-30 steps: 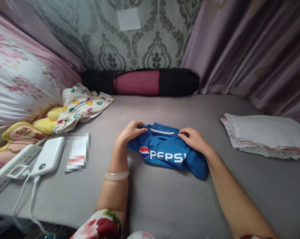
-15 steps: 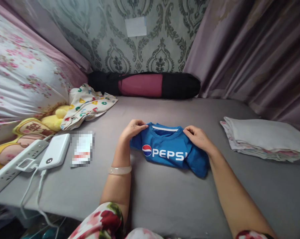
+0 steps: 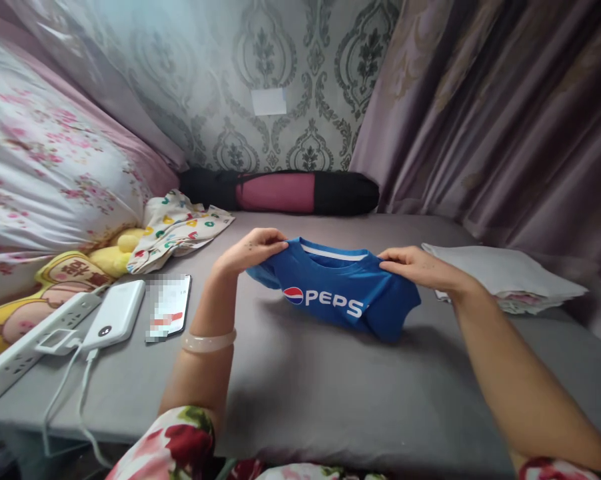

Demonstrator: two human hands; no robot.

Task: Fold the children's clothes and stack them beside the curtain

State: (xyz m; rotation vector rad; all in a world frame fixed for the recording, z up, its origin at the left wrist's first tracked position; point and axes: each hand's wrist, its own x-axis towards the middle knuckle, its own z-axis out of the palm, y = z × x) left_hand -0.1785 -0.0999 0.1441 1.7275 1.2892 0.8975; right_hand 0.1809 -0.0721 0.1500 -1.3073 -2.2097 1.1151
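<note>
A blue T-shirt [image 3: 330, 283] with a white Pepsi print hangs between my hands, its neckline facing up and its lower part folded or bunched. My left hand [image 3: 255, 250] pinches the shirt's left shoulder beside the collar. On the other shoulder, my right hand [image 3: 418, 267] is closed with thumb and fingers on the fabric. The shirt appears lifted a little off the grey sheet [image 3: 290, 393], with a shadow below it. Its back side is mostly hidden.
At the right lies a stack of folded white cloths [image 3: 505, 273]. To the left are a phone [image 3: 173, 310], a white power bank [image 3: 115, 313] with cables, a power strip [image 3: 40, 347], a patterned cloth [image 3: 180, 230] and a yellow plush toy [image 3: 65, 273]. A black-and-pink roll bag [image 3: 275, 193] lies along the wall.
Both hands have raised the T-shirt off the sheet and spread slightly apart, stretching its shoulders. The head view has tilted up and shifted a bit.
</note>
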